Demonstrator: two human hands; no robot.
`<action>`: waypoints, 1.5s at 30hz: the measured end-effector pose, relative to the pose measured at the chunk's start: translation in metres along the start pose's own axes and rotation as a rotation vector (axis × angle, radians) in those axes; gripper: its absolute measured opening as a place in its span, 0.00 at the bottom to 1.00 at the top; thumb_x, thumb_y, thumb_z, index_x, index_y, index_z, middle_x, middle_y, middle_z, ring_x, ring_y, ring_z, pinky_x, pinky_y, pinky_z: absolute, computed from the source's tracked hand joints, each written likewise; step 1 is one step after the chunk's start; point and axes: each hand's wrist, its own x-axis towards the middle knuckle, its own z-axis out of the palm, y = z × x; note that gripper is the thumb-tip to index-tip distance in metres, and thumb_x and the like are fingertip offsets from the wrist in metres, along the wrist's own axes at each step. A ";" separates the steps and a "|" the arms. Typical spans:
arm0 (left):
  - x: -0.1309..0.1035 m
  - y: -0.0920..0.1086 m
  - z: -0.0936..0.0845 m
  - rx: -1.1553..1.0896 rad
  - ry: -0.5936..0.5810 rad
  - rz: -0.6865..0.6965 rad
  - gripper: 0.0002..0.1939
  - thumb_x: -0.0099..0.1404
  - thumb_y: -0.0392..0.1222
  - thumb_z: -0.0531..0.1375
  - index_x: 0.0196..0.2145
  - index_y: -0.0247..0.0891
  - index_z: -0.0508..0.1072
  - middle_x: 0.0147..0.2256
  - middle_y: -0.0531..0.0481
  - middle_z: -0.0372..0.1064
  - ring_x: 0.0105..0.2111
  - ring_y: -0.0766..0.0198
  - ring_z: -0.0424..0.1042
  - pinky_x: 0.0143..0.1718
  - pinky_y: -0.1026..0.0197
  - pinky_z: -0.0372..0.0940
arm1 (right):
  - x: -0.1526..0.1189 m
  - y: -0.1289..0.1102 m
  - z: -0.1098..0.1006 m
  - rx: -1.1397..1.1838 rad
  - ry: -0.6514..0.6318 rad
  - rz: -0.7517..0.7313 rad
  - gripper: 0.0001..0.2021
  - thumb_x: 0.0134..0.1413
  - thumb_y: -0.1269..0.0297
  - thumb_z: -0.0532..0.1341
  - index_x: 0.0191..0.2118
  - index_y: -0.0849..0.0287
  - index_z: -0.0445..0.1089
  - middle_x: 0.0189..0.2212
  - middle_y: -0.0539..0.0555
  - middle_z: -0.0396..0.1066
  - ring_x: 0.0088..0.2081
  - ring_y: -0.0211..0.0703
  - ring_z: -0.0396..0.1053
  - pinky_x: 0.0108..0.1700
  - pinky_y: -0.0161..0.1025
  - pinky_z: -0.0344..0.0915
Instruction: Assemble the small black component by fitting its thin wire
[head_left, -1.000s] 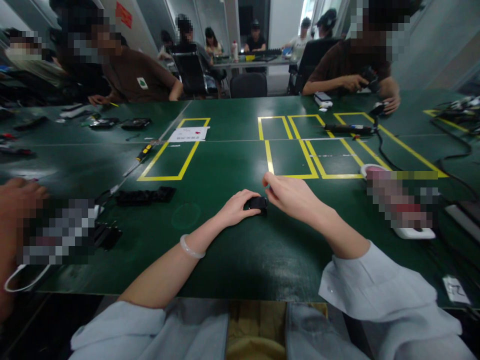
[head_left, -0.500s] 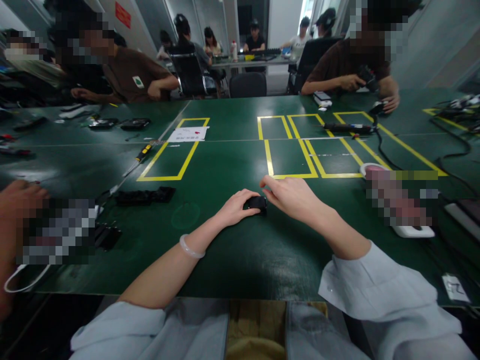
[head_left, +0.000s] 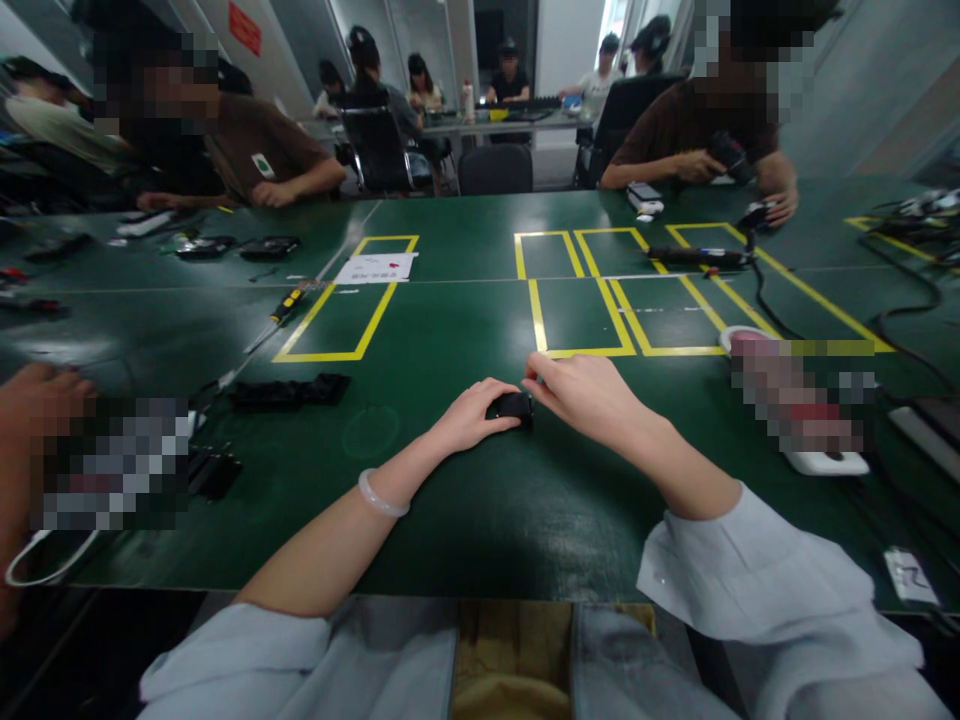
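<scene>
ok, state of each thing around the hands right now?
left hand: thumb and fingers around the black object
black object: in left hand's grip
right hand: fingers curled, beside the object; contact unclear
bracelet: worn on left wrist
screwdriver: lying on the table
paper sheet: lying over yellow tape
black rod-shaped tool: lying across yellow tape

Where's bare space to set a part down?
The table shows bare between the leftmost yellow frame and the next frame, and between left hand, right hand and near edge. Crowded: left, around the screwdriver and black strip; right, around the cables.
</scene>
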 end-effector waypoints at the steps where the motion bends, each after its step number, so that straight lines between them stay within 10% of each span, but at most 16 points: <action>1: 0.000 0.000 0.000 -0.002 0.005 0.003 0.20 0.61 0.51 0.61 0.49 0.43 0.67 0.46 0.47 0.67 0.46 0.55 0.67 0.49 0.52 0.61 | 0.000 0.000 0.000 0.019 0.001 -0.005 0.13 0.65 0.60 0.46 0.44 0.58 0.64 0.30 0.55 0.75 0.30 0.44 0.71 0.27 0.37 0.45; 45: 0.000 0.000 0.001 -0.002 0.015 0.010 0.20 0.62 0.50 0.61 0.50 0.42 0.67 0.46 0.47 0.67 0.46 0.55 0.67 0.49 0.53 0.62 | -0.001 0.002 0.000 0.061 0.012 0.015 0.11 0.64 0.61 0.48 0.44 0.58 0.63 0.29 0.53 0.75 0.29 0.43 0.71 0.25 0.36 0.43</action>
